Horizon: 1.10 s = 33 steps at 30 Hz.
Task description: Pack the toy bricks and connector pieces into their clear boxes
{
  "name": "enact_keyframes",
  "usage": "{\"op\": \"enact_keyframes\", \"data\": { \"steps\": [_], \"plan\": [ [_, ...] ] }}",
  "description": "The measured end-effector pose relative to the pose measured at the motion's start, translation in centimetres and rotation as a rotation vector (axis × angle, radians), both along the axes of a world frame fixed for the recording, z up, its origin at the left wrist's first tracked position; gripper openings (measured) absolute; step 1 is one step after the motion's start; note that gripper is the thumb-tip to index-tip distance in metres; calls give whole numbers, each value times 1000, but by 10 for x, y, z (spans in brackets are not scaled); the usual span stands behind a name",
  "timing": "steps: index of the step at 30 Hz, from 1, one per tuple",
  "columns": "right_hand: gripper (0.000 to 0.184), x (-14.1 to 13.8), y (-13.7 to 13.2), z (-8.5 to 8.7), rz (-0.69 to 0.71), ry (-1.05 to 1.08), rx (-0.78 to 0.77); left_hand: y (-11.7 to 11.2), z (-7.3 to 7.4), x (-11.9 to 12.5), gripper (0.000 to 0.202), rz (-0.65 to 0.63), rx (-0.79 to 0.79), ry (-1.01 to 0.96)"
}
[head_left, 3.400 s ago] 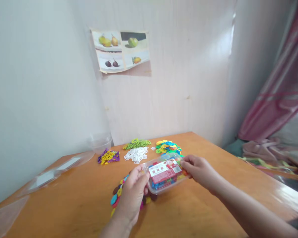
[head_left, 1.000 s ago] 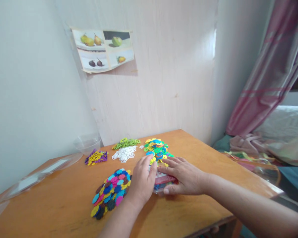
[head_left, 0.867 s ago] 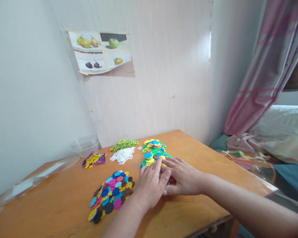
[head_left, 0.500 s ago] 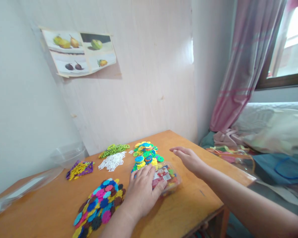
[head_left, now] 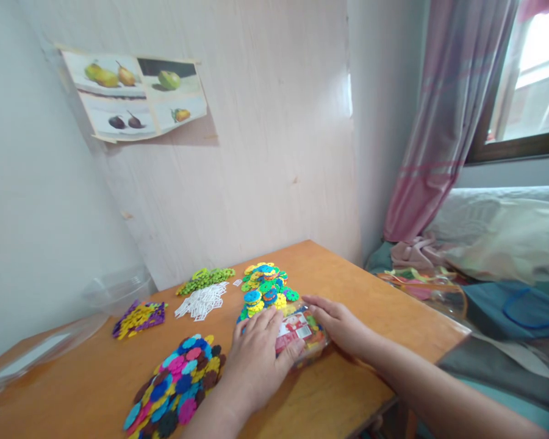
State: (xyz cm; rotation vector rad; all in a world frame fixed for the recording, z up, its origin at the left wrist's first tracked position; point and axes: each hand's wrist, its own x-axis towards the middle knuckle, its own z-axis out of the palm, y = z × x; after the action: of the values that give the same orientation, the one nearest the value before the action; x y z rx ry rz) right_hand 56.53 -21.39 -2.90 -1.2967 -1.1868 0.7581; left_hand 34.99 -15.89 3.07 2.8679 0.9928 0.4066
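A small clear plastic box [head_left: 302,333] with a red and white label, filled with colourful pieces, rests on the orange wooden table [head_left: 357,292]. My left hand [head_left: 258,356] lies flat over its left part, fingers spread. My right hand [head_left: 341,323] presses against the box's right side, fingers stretched out. A pile of round multicoloured discs [head_left: 176,387] lies just left of my left hand. A second heap of bright discs [head_left: 265,289] sits right behind the box.
Toward the wall lie green pieces [head_left: 205,278], white pieces [head_left: 201,302] and purple-yellow pieces [head_left: 138,317]. A clear tub [head_left: 119,286] and clear lids [head_left: 32,360] sit at the left. The table's edge runs close on the right, with a bed and cloths [head_left: 485,244] beyond.
The box was held up in both hands, then set down on the table. My right hand lifted off half a second ago and has come back against the box's right side.
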Motion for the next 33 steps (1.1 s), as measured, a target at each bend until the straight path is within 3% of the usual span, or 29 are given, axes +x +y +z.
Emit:
{"op": "enact_keyframes", "data": {
  "steps": [5, 11, 17, 22, 27, 33],
  "plan": [
    [48, -4, -1, 11, 35, 208, -77, 2, -4, -1, 69, 3, -37, -82],
    [42, -3, 6, 11, 4, 197, -114, 12, -4, -5, 63, 30, -251, -332],
    [36, -3, 7, 10, -4, 149, -121, 34, -11, -7, 37, 226, -484, -653],
    [34, -4, 7, 13, -29, 134, -135, 38, -21, -6, 37, 318, -717, -732],
    [34, -5, 8, 23, -45, 159, -201, 36, -22, -8, 38, 357, -908, -901],
    [28, -5, 9, 37, -86, 142, -265, 35, -21, -10, 42, 391, -990, -982]
  ]
}}
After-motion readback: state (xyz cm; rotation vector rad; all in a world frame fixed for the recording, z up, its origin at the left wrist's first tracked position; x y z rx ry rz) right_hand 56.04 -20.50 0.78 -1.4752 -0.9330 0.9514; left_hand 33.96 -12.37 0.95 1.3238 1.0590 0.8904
